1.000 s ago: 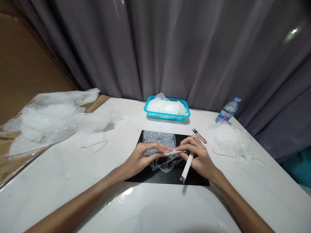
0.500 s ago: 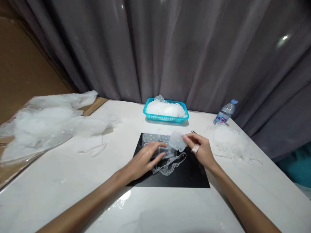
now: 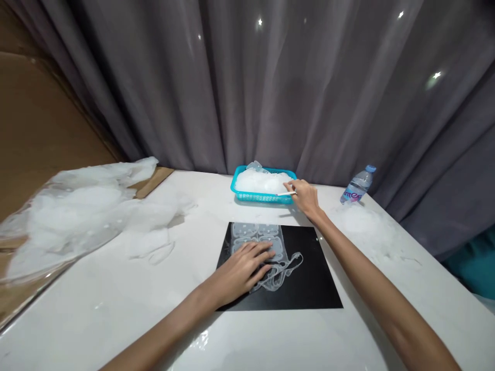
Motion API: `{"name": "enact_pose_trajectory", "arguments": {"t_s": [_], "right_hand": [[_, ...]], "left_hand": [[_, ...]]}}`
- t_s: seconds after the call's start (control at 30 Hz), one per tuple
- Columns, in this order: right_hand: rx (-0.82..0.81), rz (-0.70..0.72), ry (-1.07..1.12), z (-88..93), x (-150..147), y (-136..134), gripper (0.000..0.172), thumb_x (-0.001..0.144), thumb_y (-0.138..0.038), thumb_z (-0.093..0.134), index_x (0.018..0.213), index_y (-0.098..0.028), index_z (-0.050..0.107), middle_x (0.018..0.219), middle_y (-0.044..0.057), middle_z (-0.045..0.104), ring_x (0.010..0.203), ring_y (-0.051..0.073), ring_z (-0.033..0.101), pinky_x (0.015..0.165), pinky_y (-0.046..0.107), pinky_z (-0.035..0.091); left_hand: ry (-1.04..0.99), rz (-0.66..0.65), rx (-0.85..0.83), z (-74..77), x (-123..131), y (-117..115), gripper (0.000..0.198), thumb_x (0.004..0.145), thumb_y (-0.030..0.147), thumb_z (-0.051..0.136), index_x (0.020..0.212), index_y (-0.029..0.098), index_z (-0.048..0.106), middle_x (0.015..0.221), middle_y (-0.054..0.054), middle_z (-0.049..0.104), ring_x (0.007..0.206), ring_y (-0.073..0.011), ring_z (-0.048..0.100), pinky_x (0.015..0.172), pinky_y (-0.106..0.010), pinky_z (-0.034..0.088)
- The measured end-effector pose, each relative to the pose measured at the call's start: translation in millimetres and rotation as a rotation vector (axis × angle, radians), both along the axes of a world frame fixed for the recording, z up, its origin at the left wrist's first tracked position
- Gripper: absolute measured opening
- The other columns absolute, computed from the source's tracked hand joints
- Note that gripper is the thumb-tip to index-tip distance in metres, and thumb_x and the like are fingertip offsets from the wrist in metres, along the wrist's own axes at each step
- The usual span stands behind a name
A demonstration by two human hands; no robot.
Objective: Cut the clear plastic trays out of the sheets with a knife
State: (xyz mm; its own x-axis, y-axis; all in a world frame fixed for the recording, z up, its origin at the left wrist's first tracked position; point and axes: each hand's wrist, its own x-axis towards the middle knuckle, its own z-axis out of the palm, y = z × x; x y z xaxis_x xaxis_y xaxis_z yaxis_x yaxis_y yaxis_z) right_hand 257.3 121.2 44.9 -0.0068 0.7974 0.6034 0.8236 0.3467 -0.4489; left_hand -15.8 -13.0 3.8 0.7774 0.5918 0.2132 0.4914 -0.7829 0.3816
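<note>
My left hand lies flat with fingers stretched out on a sheer white embroidered fabric. The fabric shows pale rounded patches, and its cut, stringy edging curls beside my fingertips. Beneath it is a black mat. At the right end of a turquoise basket, my right hand is closed around a thin white-handled tool, whose kind I cannot make out. My right fingertips reach over the rim, beside a heap of white sheer pieces inside.
A large pile of sheer white fabric lies at the left on cardboard. To the right stand a water bottle and a loose heap of white scraps. A grey curtain hangs behind the white table.
My right hand has moved from the mat up to the basket; the sheer cut piece it held no longer shows in its fingers. My left hand has settled flatter on the fabric.
</note>
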Motion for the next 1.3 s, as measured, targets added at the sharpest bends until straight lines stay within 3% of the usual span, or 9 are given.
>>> {"name": "enact_pose_trajectory", "arguments": {"t_s": [0.13, 0.23, 0.3, 0.43, 0.67, 0.97, 1.07, 1.13, 1.3], "right_hand": [[-0.043, 0.117, -0.08, -19.9, 0.3, -60.2, 0.044, 0.113, -0.041, 0.034, 0.102, -0.021, 0.071, 0.102, 0.011, 0.071, 0.101, 0.027, 0.059, 0.092, 0.04, 0.045], [-0.139, 0.283, -0.151, -29.2, 0.3, -118.0, 0.029, 0.106, -0.047, 0.056, 0.105, -0.022, 0.071, 0.099, 0.007, 0.072, 0.098, 0.024, 0.061, 0.089, 0.037, 0.048], [-0.3, 0.46, -0.158, -32.1, 0.7, -150.4, 0.024, 0.102, -0.046, 0.067, 0.107, -0.023, 0.069, 0.093, 0.003, 0.07, 0.092, 0.021, 0.063, 0.083, 0.032, 0.05], [-0.655, 0.567, 0.025, -28.9, 5.9, -184.7, 0.021, 0.098, -0.041, 0.073, 0.104, -0.022, 0.065, 0.083, -0.004, 0.066, 0.074, 0.014, 0.062, 0.069, 0.025, 0.047], [-0.833, 0.674, 0.083, -10.7, 13.0, -191.7, 0.023, 0.091, -0.044, 0.079, 0.094, -0.023, 0.071, 0.07, -0.006, 0.063, 0.062, 0.012, 0.059, 0.06, 0.024, 0.042], [-0.333, 0.481, 0.189, -18.7, -0.5, -164.1, 0.055, 0.113, -0.054, 0.031, 0.087, -0.023, 0.069, 0.076, 0.003, 0.063, 0.082, 0.021, 0.059, 0.081, 0.037, 0.048], [-0.329, 0.517, 0.297, -17.1, -4.8, -156.7, 0.068, 0.111, -0.064, 0.017, 0.089, -0.023, 0.068, 0.09, 0.005, 0.065, 0.091, 0.022, 0.06, 0.09, 0.039, 0.049], [-0.442, 0.585, 0.389, -18.7, -6.0, -158.2, 0.076, 0.107, -0.072, 0.01, 0.092, -0.023, 0.066, 0.093, 0.005, 0.064, 0.082, 0.02, 0.06, 0.082, 0.037, 0.051], [-0.574, 0.638, 0.392, -29.4, -2.5, -166.5, 0.049, 0.106, -0.062, 0.048, 0.091, -0.021, 0.069, 0.093, 0.004, 0.067, 0.078, 0.017, 0.066, 0.078, 0.033, 0.054]], "left_hand": [[0.002, 0.002, -0.01, -2.1, 2.4, -6.1, 0.036, 0.109, 0.036, 0.052, 0.138, 0.022, 0.068, 0.149, -0.012, 0.064, 0.137, -0.0356, 0.059, 0.119, -0.057, 0.043], [-0.021, -0.027, -0.041, 3.4, 5.0, -5.9, 0.034, 0.11, 0.036, 0.049, 0.13, 0.021, 0.073, 0.138, -0.012, 0.07, 0.13, -0.0341, 0.063, 0.117, -0.055, 0.043], [-0.048, -0.033, -0.086, 10.1, 6.6, -2.2, 0.033, 0.111, 0.037, 0.048, 0.123, 0.021, 0.075, 0.131, -0.01, 0.072, 0.126, -0.0313, 0.064, 0.115, -0.051, 0.043], [-0.129, -0.043, -0.254, 19.9, 7.7, 11.2, 0.035, 0.111, 0.044, 0.049, 0.127, 0.024, 0.073, 0.138, -0.007, 0.07, 0.131, -0.0274, 0.062, 0.119, -0.044, 0.04], [-0.149, -0.144, -0.293, 11.0, 7.5, 22.8, 0.034, 0.106, 0.043, 0.06, 0.135, 0.029, 0.072, 0.143, -0.006, 0.069, 0.135, -0.027, 0.063, 0.118, -0.043, 0.044], [0.005, -0.142, -0.136, 6.6, 6.4, 14.5, 0.043, 0.109, 0.047, 0.053, 0.147, 0.029, 0.062, 0.164, -0.005, 0.051, 0.147, -0.0286, 0.053, 0.124, -0.047, 0.039], [0.022, -0.139, -0.119, 5.2, 7.7, 16.8, 0.05, 0.107, 0.051, 0.056, 0.152, 0.029, 0.058, 0.166, -0.005, 0.048, 0.151, -0.0289, 0.049, 0.126, -0.046, 0.038], [0.027, -0.13, -0.113, 3.2, 8.3, 18.0, 0.056, 0.105, 0.056, 0.058, 0.153, 0.028, 0.057, 0.167, -0.006, 0.047, 0.152, -0.0304, 0.047, 0.127, -0.048, 0.036], [0.042, -0.11, -0.1, -2.3, 8.3, 18.6, 0.063, 0.102, 0.063, 0.058, 0.154, 0.029, 0.056, 0.167, -0.005, 0.046, 0.153, -0.0324, 0.045, 0.129, -0.049, 0.03]]}}
